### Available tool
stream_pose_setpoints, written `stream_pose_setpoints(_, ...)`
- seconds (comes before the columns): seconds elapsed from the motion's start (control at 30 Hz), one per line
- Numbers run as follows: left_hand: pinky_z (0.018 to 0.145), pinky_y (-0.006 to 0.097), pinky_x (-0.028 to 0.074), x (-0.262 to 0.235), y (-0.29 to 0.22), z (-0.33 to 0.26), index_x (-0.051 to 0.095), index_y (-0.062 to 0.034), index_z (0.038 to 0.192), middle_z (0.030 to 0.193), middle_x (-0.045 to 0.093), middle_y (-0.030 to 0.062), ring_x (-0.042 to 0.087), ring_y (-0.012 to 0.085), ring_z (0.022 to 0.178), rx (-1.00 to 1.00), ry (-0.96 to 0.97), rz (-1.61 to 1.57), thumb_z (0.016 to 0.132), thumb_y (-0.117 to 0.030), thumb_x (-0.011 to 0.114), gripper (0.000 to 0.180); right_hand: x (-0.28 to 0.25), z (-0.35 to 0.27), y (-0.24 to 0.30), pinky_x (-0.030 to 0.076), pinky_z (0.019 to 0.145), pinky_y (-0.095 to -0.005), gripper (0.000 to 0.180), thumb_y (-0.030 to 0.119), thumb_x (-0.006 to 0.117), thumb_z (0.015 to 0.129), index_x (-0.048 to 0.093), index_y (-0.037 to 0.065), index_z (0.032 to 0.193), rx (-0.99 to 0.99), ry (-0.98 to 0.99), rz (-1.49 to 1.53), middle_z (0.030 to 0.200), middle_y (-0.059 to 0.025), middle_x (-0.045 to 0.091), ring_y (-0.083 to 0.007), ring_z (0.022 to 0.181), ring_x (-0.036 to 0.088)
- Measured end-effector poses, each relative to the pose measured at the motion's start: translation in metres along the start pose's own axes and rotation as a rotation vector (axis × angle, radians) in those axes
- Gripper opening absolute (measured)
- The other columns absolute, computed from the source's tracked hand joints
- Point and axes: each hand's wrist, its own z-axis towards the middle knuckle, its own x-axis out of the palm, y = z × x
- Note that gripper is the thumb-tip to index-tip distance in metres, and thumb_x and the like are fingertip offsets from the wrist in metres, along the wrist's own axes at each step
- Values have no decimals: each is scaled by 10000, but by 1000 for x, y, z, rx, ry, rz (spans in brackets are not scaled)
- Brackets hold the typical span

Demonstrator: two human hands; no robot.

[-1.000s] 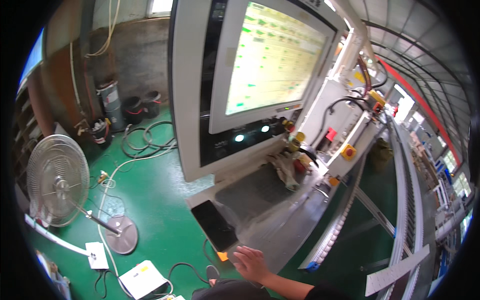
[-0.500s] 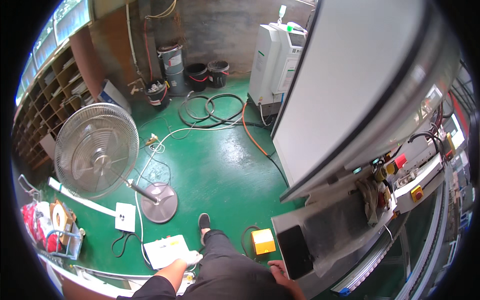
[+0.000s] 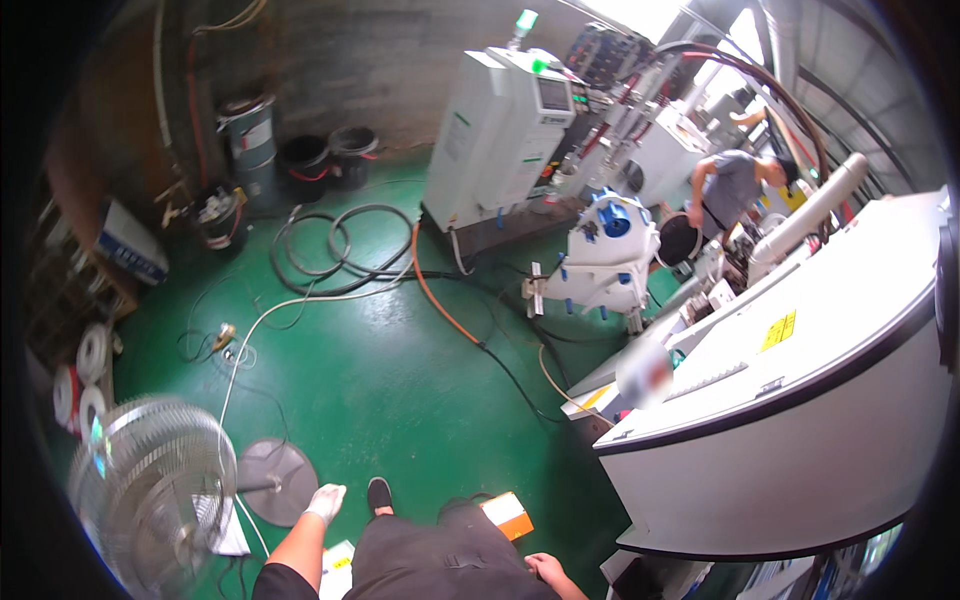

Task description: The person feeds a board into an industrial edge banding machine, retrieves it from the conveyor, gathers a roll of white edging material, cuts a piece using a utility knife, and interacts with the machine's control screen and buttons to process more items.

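My left hand [image 3: 327,502], in a white glove, hangs over the green floor beside my left shoe [image 3: 379,494]. Its fingers look loosely stretched, and I see nothing in it. My right hand [image 3: 543,567] is bare and hangs by my right thigh, fingers slightly curled but apart, with nothing in it. An orange and white box [image 3: 509,515] lies on the floor just ahead of that hand. Under my left forearm a white box [image 3: 338,566] with a yellow label shows in part. The round fan base [image 3: 277,482] is to the left of my gloved hand.
A pedestal fan [image 3: 155,490] stands at left. Cables and a black hose coil [image 3: 345,240] cross the floor ahead. A white machine cabinet [image 3: 490,140] stands beyond, a white frame with blue parts [image 3: 605,255] beside it. A large white cover [image 3: 780,440] juts in at right. Another person [image 3: 735,185] works farther back.
My view has swung right, bringing the other person and the white frame into sight. My left hand is away from the white box; my right hand is away from the machine's edge.
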Motion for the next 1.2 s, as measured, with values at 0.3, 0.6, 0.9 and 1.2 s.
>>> stream_pose_setpoints(0.3,960,522,515,-79,-35,144,709,1,1090,1129,705,266,669,427,1078,383,273,320,1045,-335,333,506,82,74,91,509,669,-308,227,259,638,997,708,73,1106,-67,42,348,908,-40,716,-131,784,648)
stream_pose_setpoints(0.6,1036,455,491,-257,-194,299,688,-59,1239,1249,689,210,627,380,1215,279,229,128,987,-455,511,502,118,214,178,554,774,-320,257,272,635,989,737,43,1046,70,-142,641,926,-67,731,-156,884,682)
stream_pose_setpoints(0.9,1058,429,471,-288,-238,445,700,-26,1246,1285,678,228,617,383,1246,280,591,461,925,-521,546,610,123,192,217,477,536,-311,186,271,625,993,705,107,1030,82,-729,1265,799,-11,669,-133,656,608)
stream_pose_setpoints(1.2,1065,427,474,-345,-402,565,667,-39,1299,1298,676,206,608,364,1263,492,535,504,979,-475,524,559,243,177,274,403,522,-342,163,275,619,999,639,133,921,312,-531,1115,743,-19,584,-155,608,506)
